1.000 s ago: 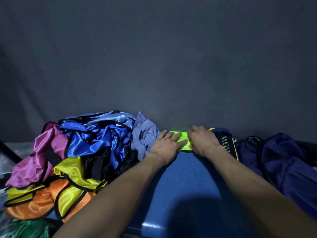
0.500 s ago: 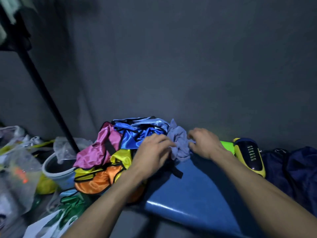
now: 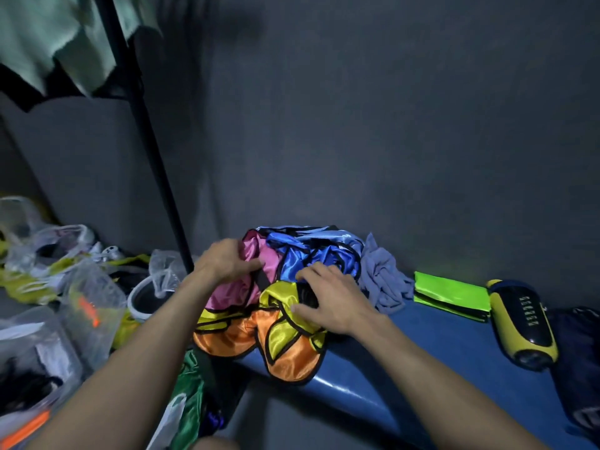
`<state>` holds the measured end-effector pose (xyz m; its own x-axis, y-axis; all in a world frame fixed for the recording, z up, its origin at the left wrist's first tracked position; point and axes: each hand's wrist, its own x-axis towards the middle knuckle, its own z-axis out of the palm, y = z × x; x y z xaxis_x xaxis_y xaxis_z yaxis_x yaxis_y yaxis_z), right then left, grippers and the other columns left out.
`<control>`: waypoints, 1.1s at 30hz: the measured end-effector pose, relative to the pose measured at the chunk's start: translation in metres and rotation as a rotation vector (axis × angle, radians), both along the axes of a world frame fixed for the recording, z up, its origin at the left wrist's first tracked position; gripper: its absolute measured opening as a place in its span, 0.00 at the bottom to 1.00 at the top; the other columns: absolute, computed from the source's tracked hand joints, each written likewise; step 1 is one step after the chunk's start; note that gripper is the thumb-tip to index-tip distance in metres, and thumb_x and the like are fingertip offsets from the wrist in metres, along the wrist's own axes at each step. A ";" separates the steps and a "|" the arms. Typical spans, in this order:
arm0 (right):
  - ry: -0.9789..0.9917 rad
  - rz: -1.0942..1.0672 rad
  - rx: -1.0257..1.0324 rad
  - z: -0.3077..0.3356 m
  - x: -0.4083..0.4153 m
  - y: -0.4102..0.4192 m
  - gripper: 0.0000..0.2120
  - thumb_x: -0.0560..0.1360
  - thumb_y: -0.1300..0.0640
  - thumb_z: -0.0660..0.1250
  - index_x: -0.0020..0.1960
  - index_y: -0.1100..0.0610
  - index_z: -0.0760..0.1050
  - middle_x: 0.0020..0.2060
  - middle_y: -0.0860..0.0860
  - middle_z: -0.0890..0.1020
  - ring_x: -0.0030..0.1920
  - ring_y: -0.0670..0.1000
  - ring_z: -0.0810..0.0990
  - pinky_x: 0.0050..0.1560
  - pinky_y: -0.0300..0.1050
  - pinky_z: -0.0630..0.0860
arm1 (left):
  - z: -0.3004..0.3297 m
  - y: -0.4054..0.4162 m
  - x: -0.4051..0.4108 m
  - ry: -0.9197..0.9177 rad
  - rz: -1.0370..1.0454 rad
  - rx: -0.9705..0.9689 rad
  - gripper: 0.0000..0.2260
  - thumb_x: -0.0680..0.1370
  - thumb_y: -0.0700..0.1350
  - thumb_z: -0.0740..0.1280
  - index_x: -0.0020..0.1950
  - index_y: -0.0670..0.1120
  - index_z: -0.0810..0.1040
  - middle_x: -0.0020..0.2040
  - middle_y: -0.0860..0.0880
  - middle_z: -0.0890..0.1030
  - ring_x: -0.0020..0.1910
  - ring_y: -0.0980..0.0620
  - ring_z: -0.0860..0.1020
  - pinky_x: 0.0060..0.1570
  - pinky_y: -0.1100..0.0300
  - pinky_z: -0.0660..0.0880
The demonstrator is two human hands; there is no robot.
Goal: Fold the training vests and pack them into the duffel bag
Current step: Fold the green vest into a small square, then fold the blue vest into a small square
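A heap of shiny training vests lies on the left end of a blue bench (image 3: 438,349): a pink vest (image 3: 233,290), a blue vest (image 3: 305,258), a yellow vest (image 3: 279,297) and an orange vest (image 3: 285,352), all with black trim. My left hand (image 3: 224,261) grips the pink vest near its top. My right hand (image 3: 328,297) lies on the heap with spread fingers, touching the yellow and blue vests. A folded neon-green vest (image 3: 451,293) lies flat on the bench to the right. The navy duffel bag (image 3: 578,352) shows at the right edge.
A grey-blue cloth (image 3: 383,277) lies between the heap and the green vest. A yellow and navy speaker-like object (image 3: 522,323) lies on the bench. A black pole (image 3: 146,141) stands at left. Plastic bags (image 3: 65,287) and a pale bucket (image 3: 146,297) crowd the floor; a green vest (image 3: 188,394) hangs below the bench.
Both hands left the folded green vest and moved left onto the heap. My left hand has taken hold of the pink vest, my right has come to the yellow one. The view swung left.
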<state>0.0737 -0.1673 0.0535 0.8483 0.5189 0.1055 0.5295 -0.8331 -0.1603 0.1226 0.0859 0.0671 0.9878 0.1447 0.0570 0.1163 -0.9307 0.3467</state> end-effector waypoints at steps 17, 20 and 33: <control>0.138 -0.504 1.083 0.021 0.086 0.035 0.13 0.79 0.55 0.68 0.36 0.53 0.73 0.32 0.47 0.77 0.42 0.52 0.77 0.43 0.46 0.74 | -0.077 -0.029 -0.033 -0.034 -0.290 -0.319 0.48 0.66 0.81 0.62 0.75 0.51 0.63 0.66 0.53 0.67 0.66 0.54 0.67 0.66 0.54 0.68; 0.083 -0.454 1.496 0.086 0.087 0.014 0.13 0.82 0.59 0.64 0.38 0.54 0.71 0.31 0.47 0.72 0.34 0.48 0.70 0.33 0.43 0.66 | -0.077 -0.032 -0.033 -0.047 -0.323 -0.201 0.53 0.64 0.80 0.64 0.79 0.49 0.58 0.69 0.51 0.65 0.68 0.51 0.63 0.70 0.51 0.66; 0.276 -0.223 2.195 0.238 0.023 -0.067 0.04 0.81 0.59 0.62 0.49 0.58 0.74 0.40 0.53 0.79 0.38 0.54 0.80 0.36 0.45 0.80 | -0.061 -0.063 -0.027 -0.065 -0.281 -0.003 0.38 0.73 0.65 0.71 0.74 0.46 0.64 0.70 0.44 0.70 0.67 0.44 0.69 0.68 0.50 0.69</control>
<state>0.0972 -0.2344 0.2917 0.9508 -0.2874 0.1153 0.2868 0.6768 -0.6780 0.0959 0.0231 0.0061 0.9836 -0.1338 0.1212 -0.1684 -0.9222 0.3480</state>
